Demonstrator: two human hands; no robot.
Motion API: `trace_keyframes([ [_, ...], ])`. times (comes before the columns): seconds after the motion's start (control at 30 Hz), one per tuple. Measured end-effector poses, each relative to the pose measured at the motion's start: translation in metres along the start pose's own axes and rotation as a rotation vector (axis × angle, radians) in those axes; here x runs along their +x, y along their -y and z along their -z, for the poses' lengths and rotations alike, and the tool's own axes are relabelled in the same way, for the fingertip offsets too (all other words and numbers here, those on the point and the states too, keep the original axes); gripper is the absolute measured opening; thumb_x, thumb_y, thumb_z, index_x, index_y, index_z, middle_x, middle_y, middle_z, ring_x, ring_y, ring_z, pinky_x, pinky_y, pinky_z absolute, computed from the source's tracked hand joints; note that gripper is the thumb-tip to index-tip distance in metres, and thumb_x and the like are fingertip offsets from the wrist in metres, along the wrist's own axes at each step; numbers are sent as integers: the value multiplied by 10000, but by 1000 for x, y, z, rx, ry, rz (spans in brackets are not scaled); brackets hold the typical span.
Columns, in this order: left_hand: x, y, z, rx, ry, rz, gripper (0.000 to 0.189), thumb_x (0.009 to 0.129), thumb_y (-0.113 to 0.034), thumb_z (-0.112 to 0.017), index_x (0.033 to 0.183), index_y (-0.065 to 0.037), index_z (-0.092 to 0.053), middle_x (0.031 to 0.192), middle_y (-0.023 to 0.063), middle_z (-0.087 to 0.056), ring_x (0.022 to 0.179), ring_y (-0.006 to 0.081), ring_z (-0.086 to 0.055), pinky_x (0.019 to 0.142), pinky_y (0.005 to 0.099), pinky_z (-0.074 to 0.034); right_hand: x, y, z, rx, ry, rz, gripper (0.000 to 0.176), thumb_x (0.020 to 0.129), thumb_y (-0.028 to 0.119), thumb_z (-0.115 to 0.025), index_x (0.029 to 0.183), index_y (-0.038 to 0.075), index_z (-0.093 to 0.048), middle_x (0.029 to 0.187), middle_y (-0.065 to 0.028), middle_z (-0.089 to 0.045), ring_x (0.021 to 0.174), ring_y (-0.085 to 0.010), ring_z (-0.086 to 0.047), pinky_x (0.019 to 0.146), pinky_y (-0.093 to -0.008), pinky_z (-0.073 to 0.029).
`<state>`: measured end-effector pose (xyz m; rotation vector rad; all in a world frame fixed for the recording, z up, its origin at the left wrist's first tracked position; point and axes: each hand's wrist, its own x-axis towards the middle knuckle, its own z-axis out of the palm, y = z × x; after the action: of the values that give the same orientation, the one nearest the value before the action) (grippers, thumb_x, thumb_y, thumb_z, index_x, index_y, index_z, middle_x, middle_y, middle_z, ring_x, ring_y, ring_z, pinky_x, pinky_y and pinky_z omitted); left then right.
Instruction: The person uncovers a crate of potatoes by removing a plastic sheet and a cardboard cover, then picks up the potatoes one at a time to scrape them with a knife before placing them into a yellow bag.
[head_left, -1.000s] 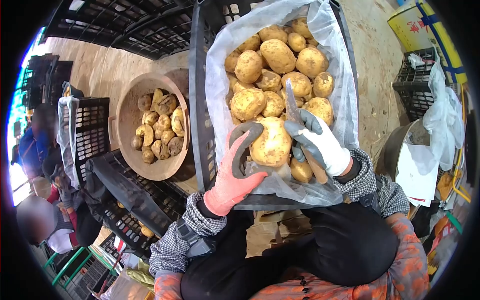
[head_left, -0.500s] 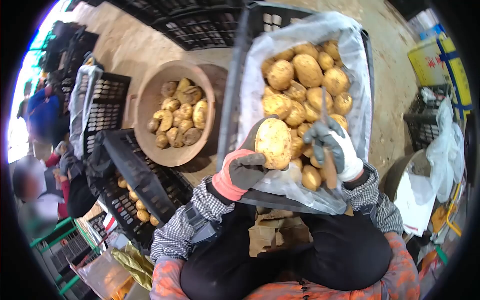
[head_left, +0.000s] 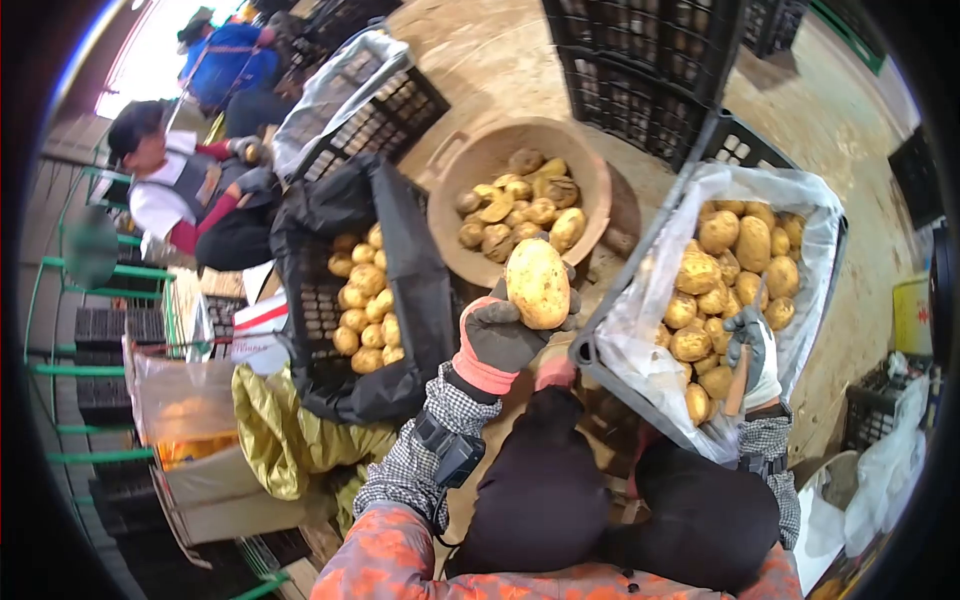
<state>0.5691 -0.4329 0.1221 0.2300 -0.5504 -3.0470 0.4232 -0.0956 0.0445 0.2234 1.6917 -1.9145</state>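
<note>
My left hand [head_left: 505, 335], in a grey glove with a pink cuff, grips a large yellow potato [head_left: 538, 283] in front of a round brown basin [head_left: 443, 215]. Cut and dark-spotted potatoes [head_left: 520, 205] lie in that basin. Over the crate on the right, my right hand [head_left: 755, 345], in a white-and-grey glove, is closed around the wooden handle of a knife [head_left: 737, 382]; its blade points away from me. Many potatoes [head_left: 720, 290] fill this crate, which has a white plastic liner [head_left: 820, 205]. Left of the basin, a crate with black lining [head_left: 408, 250] holds more potatoes [head_left: 367, 305].
A co-worker [head_left: 170, 200] sits at the left, and a person in blue [head_left: 230, 65] is farther back. Tall black crates [head_left: 650, 80] stand beyond the basin. Behind the black-lined crate is another crate [head_left: 395, 115]. An olive sack [head_left: 280, 430] lies at the lower left.
My view has turned left. My left hand has carried the potato from over the white-lined crate to the near side of the basin. My right hand stays over the crate with the knife.
</note>
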Motion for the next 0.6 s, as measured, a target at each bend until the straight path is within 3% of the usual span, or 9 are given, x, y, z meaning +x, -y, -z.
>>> trace_keyframes([
  [0.2, -92, -13, 25, 78, -269, -299, 690, 716, -171, -614, 1354, -6, -412, 1292, 206, -510, 1085, 362, -566, 880, 456, -474, 13, -22, 15, 73, -7, -106, 274, 924, 395, -583, 904, 122, -560, 807, 12, -577, 504, -50, -415, 437, -205, -330],
  [0.27, -115, -17, 45, 65, -174, -326, 675, 742, -191, -592, 1365, -12, -404, 1296, 201, -513, 1089, 371, -571, 906, 469, -476, 14, -26, 17, 11, -48, -81, 278, 913, 408, -592, 924, 131, -572, 792, 23, -569, 507, -47, -406, 439, -205, -315],
  [0.4, -162, -24, 34, -5, -250, -422, 637, 780, -203, -585, 1351, 18, -411, 1297, 175, -527, 1111, 397, -567, 903, 495, -495, 12, -37, 16, -53, -169, -10, 265, 913, 401, -582, 946, 138, -606, 782, 52, -571, 583, -55, -411, 521, -224, -326],
  [0.43, -174, -25, 39, 16, -290, -466, 611, 809, -225, -586, 1346, 16, -420, 1278, 172, -540, 1094, 391, -576, 891, 488, -502, 18, -40, 32, -1, -74, -66, 282, 910, 396, -583, 1016, 136, -610, 873, 28, -594, 719, -95, -485, 648, -267, -394],
  [0.47, -183, -28, 36, 38, -329, -510, 587, 839, -248, -587, 1341, 14, -429, 1259, 169, -553, 1077, 384, -585, 878, 482, -510, 38, -60, 61, -6, 23, 16, 369, 942, 387, -524, 1187, 115, -564, 1115, -33, -578, 1004, -164, -528, 869, -310, -419],
  [0.5, -191, -29, 34, 17, -289, -559, 550, 894, -333, -573, 1322, -9, -457, 1211, 156, -578, 1007, 353, -608, 805, 437, -533, 60, -82, 100, -227, 113, 227, 483, 971, 391, -450, 1360, 105, -444, 1335, -64, -463, 1254, -202, -416, 1046, -330, -329],
  [0.53, -201, -32, 22, -6, -305, -575, 555, 904, -407, -570, 1308, -40, -472, 1169, 144, -591, 936, 321, -616, 700, 386, -531, 59, -70, 108, -208, 266, 207, 509, 992, 361, -403, 1425, 95, -364, 1418, -60, -384, 1315, -191, -365, 1078, -319, -306],
  [0.57, -217, -36, 22, -25, -327, -569, 537, 908, -420, -565, 1299, -62, -481, 1158, 134, -594, 920, 318, -615, 667, 374, -518, 18, -44, 55, -71, -17, 161, 484, 993, 333, -430, 1407, 86, -397, 1362, -60, -453, 1272, -193, -414, 1055, -329, -339],
  [0.6, -231, -38, 26, -49, -346, -552, 519, 912, -432, -559, 1290, -84, -489, 1146, 125, -597, 905, 314, -614, 633, 362, -505, 42, -37, 76, 72, -30, -22, 286, 957, 341, -530, 1190, 180, -563, 1009, 38, -589, 800, -88, -567, 668, -231, -448],
])
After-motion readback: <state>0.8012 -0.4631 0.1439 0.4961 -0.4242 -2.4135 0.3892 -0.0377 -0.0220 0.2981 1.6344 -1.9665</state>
